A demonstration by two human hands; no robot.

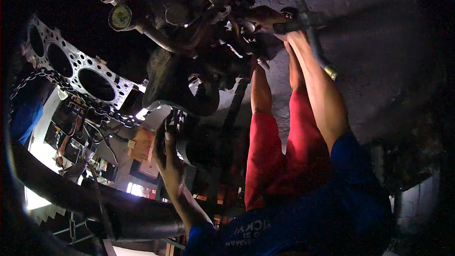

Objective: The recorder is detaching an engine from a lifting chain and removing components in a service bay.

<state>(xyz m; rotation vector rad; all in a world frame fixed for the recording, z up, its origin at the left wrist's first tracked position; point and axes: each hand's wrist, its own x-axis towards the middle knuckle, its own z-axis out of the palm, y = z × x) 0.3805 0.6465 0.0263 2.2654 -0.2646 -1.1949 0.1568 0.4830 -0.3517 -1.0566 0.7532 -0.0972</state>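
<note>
Head view: at far left stands a metal plate with large round holes [73,65], a chain [124,119] slung along its lower edge. The left hand [168,149] is raised with its fingertips at some hanging links [178,118]; whether they pinch them I cannot tell. Above spreads a dark engine assembly [163,76]. At its right side is the right hand [269,18], finger state unclear, beside a dark hose [314,42] with a brass-coloured end.
</note>
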